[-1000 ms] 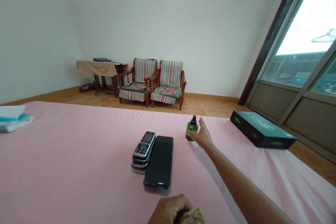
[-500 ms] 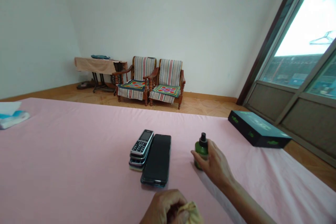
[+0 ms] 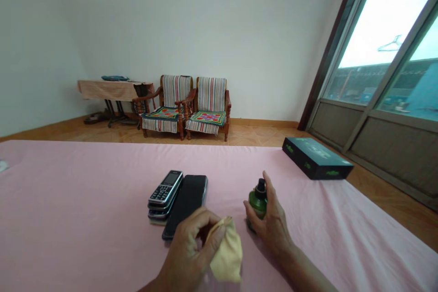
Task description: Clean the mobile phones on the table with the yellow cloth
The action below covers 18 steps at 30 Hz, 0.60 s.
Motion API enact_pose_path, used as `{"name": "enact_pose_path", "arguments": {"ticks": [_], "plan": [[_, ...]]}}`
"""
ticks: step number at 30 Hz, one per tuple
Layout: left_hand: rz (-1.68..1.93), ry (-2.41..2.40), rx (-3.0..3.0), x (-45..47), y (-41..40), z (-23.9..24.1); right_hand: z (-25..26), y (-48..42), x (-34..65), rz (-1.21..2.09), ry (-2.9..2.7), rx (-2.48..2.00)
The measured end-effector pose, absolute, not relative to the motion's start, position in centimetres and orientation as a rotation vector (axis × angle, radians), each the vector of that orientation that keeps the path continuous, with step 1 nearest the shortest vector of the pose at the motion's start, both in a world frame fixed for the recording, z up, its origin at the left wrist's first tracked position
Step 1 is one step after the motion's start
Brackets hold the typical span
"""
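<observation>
A yellow cloth point(image 3: 226, 252) hangs from my left hand point(image 3: 192, 246), pinched between thumb and fingers over the near side of the phones. My right hand point(image 3: 273, 219) is wrapped round a green spray bottle point(image 3: 257, 203) with a black top, its index finger raised beside the nozzle. The bottle is upright; whether its base touches the pink sheet I cannot tell. Left of it lies a black smartphone point(image 3: 188, 198), partly covered by my left hand. Against that phone leans a small stack of phones, with a silver and black keypad phone point(image 3: 166, 188) on top.
A pink sheet point(image 3: 85, 219) covers the surface. Toward the right rear sits a flat black box point(image 3: 316, 157) with green lettering. Beyond the far edge stand two wooden chairs point(image 3: 208, 100) and a cloth-covered table point(image 3: 109, 90). A window point(image 3: 362, 68) is at the right.
My left hand has risen forward with the cloth, now fully in view. My right index finger has lifted toward the bottle's nozzle. The view has turned slightly right.
</observation>
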<state>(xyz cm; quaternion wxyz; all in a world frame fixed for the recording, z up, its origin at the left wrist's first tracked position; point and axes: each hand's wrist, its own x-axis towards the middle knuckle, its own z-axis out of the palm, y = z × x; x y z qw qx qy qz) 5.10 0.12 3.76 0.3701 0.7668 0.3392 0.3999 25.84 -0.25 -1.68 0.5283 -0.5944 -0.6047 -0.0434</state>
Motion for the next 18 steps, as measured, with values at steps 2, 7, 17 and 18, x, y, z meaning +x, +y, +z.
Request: {"name": "enact_pose_path", "arguments": {"ticks": [2, 7, 17, 18], "plan": [[1.083, 0.913, 1.990, 6.2, 1.5, 5.7, -1.5, -0.6, 26.1, -0.104, -1.439, -1.418], [1.098, 0.955, 1.899, 9.3, 6.1, 7.8, -1.1, -1.5, 26.5, -0.177, -1.531, -1.410], [1.130, 1.009, 1.729, 10.5, 8.8, 5.5, -0.7, -1.2, 26.3, -0.213, -1.567, -1.408], [1.128, 1.011, 1.711, 10.4, 8.7, 5.4, -0.7, -1.2, 26.3, -0.220, -1.573, -1.409]]}}
